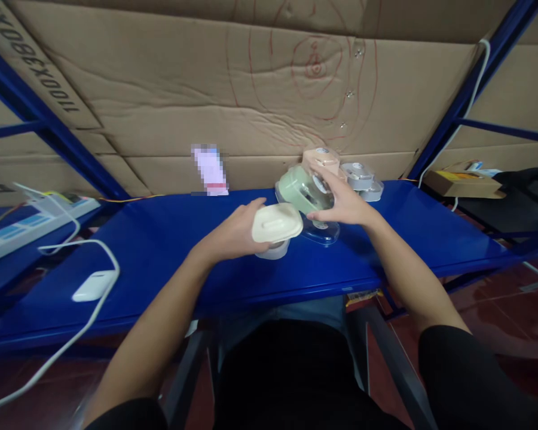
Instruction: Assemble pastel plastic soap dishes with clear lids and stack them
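A cream-coloured oval container (278, 222) is gripped in my left hand (240, 232), fingers behind it and thumb at its lower edge. Just beneath it a pale round-edged piece (273, 250) shows in part. My right hand (344, 197) has its thumb and fingers around a light green container (299, 187), which is tilted above the blue table. Under that, a clear plastic lid (323, 234) lies on the table. Behind my right hand stand a peach-coloured container (320, 158) and some grey containers (357, 174) with clear lids.
The blue table (161, 239) backs onto a cardboard wall. A blurred-out phone (210, 170) leans there. At the left are a power strip (40, 230), a white case (92, 286) and a white cable. An open cardboard box (464, 184) sits at the right, beyond a blue post.
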A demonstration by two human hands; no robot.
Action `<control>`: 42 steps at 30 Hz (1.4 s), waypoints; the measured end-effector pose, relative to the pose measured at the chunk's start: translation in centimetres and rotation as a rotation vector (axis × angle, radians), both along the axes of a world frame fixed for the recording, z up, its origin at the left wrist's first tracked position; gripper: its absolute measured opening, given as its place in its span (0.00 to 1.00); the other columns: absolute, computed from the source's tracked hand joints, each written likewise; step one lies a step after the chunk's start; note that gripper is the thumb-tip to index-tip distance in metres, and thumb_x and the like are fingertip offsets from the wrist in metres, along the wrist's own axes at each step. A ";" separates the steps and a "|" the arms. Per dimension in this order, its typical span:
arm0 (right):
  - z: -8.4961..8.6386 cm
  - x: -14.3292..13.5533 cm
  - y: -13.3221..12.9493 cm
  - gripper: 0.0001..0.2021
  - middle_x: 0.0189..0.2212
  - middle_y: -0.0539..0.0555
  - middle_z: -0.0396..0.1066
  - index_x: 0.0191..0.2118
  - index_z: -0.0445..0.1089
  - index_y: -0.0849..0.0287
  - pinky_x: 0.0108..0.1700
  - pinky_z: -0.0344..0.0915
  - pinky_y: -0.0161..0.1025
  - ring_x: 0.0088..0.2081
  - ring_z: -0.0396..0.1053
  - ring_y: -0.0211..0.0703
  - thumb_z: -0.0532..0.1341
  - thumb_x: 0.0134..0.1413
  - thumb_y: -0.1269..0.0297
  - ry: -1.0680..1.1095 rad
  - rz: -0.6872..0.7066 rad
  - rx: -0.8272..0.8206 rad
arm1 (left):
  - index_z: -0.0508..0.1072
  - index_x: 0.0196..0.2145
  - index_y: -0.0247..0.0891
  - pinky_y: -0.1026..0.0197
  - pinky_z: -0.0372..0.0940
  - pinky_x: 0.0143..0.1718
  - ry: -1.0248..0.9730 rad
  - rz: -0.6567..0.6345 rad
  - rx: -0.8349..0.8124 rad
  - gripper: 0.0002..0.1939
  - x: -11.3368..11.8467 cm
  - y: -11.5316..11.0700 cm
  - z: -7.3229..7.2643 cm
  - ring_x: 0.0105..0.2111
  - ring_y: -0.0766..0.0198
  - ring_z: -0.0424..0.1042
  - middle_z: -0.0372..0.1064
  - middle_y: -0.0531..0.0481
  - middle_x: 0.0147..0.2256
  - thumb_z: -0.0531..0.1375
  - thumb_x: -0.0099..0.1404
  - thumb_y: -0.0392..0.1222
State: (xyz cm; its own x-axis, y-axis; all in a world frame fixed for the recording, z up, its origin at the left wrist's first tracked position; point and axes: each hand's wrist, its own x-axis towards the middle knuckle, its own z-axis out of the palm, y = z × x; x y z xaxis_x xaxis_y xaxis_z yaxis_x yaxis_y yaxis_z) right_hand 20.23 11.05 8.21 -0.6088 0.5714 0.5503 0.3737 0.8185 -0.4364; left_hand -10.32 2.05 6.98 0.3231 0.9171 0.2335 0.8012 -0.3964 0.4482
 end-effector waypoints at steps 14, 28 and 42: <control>-1.0 -1.1 -0.8 0.63 0.75 0.66 0.61 0.79 0.55 0.53 0.72 0.62 0.70 0.72 0.63 0.76 0.80 0.39 0.42 -0.272 0.093 -0.061 | 0.52 0.75 0.39 0.33 0.67 0.65 -0.297 -0.140 -0.086 0.63 1.4 1.4 -3.2 0.64 0.33 0.74 0.71 0.28 0.65 0.78 0.52 0.57; -1.1 -2.7 -0.9 0.59 0.71 0.67 0.66 0.77 0.60 0.56 0.71 0.65 0.69 0.69 0.67 0.74 0.80 0.39 0.45 -0.328 0.134 -0.091 | 0.52 0.76 0.39 0.33 0.69 0.63 -0.282 -0.095 -0.109 0.69 1.2 1.9 -3.6 0.62 0.30 0.74 0.71 0.28 0.63 0.80 0.46 0.58; -1.9 -2.5 -0.4 0.57 0.73 0.61 0.65 0.78 0.59 0.49 0.73 0.62 0.68 0.72 0.64 0.71 0.79 0.42 0.47 -0.296 0.197 -0.077 | 0.52 0.76 0.42 0.35 0.73 0.58 -0.234 -0.129 -0.066 0.66 1.0 2.0 -3.7 0.58 0.32 0.77 0.73 0.31 0.61 0.79 0.49 0.60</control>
